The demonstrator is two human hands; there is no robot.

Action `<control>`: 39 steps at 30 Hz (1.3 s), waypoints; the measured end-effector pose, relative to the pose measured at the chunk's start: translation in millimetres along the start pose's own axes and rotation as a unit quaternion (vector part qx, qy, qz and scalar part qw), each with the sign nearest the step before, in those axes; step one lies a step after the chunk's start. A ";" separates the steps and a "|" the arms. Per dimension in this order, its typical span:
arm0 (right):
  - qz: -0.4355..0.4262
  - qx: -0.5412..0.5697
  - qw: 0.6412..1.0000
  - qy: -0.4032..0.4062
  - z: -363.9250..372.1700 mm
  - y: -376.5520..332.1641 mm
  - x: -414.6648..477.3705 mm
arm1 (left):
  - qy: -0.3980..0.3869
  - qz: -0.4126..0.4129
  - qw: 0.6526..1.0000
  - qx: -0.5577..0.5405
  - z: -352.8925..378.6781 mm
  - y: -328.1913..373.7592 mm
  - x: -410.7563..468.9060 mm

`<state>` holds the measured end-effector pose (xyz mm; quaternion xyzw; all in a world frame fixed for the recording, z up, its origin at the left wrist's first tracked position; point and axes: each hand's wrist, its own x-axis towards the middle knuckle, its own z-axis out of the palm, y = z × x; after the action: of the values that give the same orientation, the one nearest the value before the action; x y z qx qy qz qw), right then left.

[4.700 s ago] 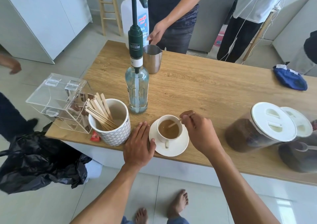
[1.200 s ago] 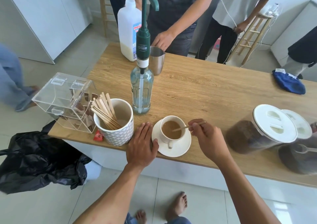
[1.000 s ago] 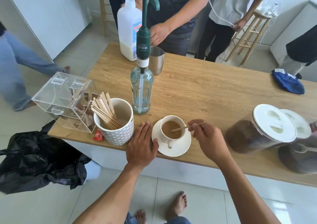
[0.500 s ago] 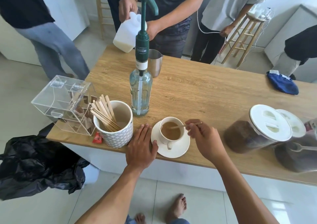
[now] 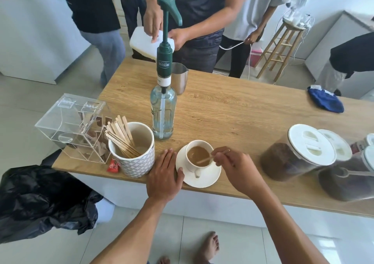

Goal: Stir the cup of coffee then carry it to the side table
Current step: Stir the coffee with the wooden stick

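The cup of coffee (image 5: 199, 156) sits on its white saucer (image 5: 209, 179) near the front edge of the wooden counter (image 5: 232, 112), just beside the patterned mug of wooden sticks (image 5: 133, 152) and in front of the syrup pump bottle (image 5: 163, 101). The right hand (image 5: 236, 166) has its grip pinched narrow on a wooden stirrer (image 5: 210, 158), whose far end dips into the milky coffee. The left hand (image 5: 165, 176) lies flat and spread on the counter, thumb touching the saucer rim – it grasps nothing, only steadies.

Stirring looks to be the step in hand; the carry is not yet begun. The cup is ceramic, stiff and breakable, and fairly full – the liquid will slosh if tilted or jolted. The cup sits loose on the saucer, so it may slide. Best to lift by the saucer from beneath with both hands, kept level, or take the small handle facing the person
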<state>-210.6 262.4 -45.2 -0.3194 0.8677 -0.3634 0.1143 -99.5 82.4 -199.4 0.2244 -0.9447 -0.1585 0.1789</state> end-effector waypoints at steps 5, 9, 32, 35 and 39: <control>0.001 -0.051 0.998 0.047 -19.0 4.5 -1.4 | -0.005 -0.001 1.000 0.002 -0.1 0.0 0.4; -0.049 -0.062 0.996 0.031 -8.1 -2.1 -2.8 | -0.025 -0.005 1.000 0.001 -0.6 -0.2 1.1; -0.012 -0.023 0.997 0.075 -27.2 -13.9 -15.0 | -0.115 0.011 0.991 -0.061 -17.5 -1.9 7.0; -0.026 -0.026 0.996 0.086 -34.2 -22.4 -3.0 | -0.142 -0.011 0.986 -0.082 -24.2 -0.1 11.5; -0.030 -0.065 0.997 0.024 -24.3 -23.7 3.3 | -0.170 -0.033 0.979 -0.107 -37.5 7.3 17.5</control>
<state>-212.4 261.3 -11.1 -0.3431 0.8821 -0.3170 0.0614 -101.5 71.9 -158.8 0.2052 -0.9309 -0.3004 0.0329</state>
